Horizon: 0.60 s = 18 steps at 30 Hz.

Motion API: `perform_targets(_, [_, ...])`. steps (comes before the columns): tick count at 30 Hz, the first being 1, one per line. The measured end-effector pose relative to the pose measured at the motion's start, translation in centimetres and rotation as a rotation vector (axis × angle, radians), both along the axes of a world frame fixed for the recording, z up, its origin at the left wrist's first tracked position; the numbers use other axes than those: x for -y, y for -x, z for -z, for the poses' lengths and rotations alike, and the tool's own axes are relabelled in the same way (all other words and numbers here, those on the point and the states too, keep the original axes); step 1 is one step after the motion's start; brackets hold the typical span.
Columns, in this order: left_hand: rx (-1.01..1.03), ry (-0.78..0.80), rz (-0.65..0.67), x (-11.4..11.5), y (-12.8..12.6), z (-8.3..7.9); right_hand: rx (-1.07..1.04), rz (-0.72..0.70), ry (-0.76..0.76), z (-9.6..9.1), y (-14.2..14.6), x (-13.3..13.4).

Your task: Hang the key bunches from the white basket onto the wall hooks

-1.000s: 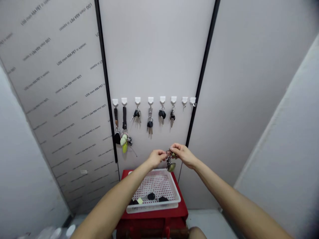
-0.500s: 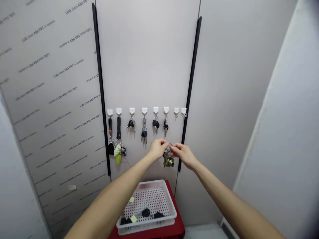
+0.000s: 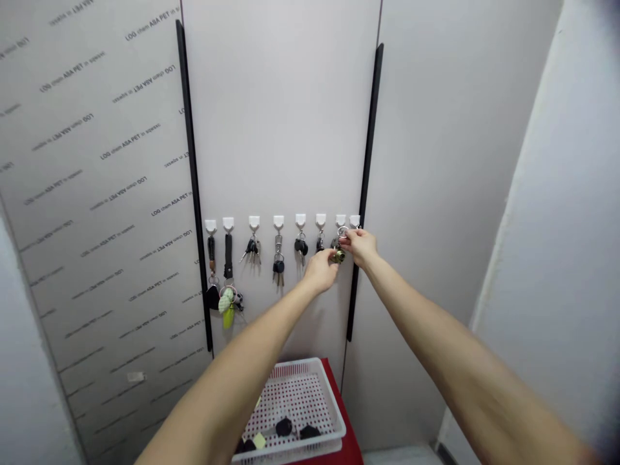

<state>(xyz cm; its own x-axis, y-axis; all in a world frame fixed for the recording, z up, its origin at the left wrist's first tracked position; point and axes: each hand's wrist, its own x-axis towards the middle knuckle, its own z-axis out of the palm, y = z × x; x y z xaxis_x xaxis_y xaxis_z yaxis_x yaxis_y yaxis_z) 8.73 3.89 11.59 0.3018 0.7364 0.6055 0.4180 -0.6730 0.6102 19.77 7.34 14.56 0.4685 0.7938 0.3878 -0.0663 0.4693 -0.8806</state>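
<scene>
My right hand (image 3: 359, 247) pinches the steel ring of a key bunch (image 3: 338, 256) right under the seventh white adhesive hook (image 3: 340, 220), and the ring looks level with the hook's lower end. I cannot tell if the ring is on the hook. A brass-coloured fob hangs in the bunch. My left hand (image 3: 320, 271) is just below and to the left, its fingertips against the bunch, and they partly hide it. The eighth hook (image 3: 355, 221) holds nothing and sits just right of my right hand.
Six hooks to the left hold keys, such as the black-fobbed keys (image 3: 278, 263). Black strips (image 3: 367, 194) edge the white panel. Below, a white perforated basket (image 3: 320, 381) holding several small items stands on a red surface (image 3: 346, 439).
Both hands have risen and moved right with the key bunch, from below the hook row up to the seventh hook. The view has tilted, shifting the hooks and basket slightly.
</scene>
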Motion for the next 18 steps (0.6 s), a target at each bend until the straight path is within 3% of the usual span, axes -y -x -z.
perform_targets(3, [-0.008,0.049,-0.002,0.4,0.8,1.1,0.010,0.018,0.064,0.5,0.0,-0.8])
perform_targets(6, [-0.007,0.162,0.011,0.8,2.5,4.0,0.041,0.056,0.066,1.4,-0.3,-1.0])
perform_targets(9, [-0.035,0.334,0.063,1.6,5.2,9.5,0.154,0.249,-0.006,4.2,-0.6,-0.5])
perform_targets(11, [-0.097,0.461,0.107,2.6,7.2,14.1,0.331,0.372,-0.046,7.5,-0.1,0.8])
perform_targets(12, [-0.147,0.521,0.117,3.3,8.2,16.3,0.453,0.356,-0.033,9.5,0.4,1.7])
perform_targets(14, [-0.275,0.602,0.120,4.6,9.9,20.0,0.731,0.089,0.075,13.8,2.0,4.1])
perform_targets(15, [-0.341,0.615,0.114,5.2,10.5,21.3,0.875,-0.159,0.166,16.0,3.0,5.4])
perform_targets(16, [-0.397,0.612,0.103,5.6,10.9,22.3,1.011,-0.423,0.254,18.1,4.1,6.5])
perform_targets(17, [-0.441,0.601,0.084,5.8,11.2,22.9,1.126,-0.600,0.305,19.9,5.1,7.4])
perform_targets(18, [-0.471,0.590,0.059,5.9,11.4,23.3,1.222,-0.680,0.351,21.5,5.9,8.1])
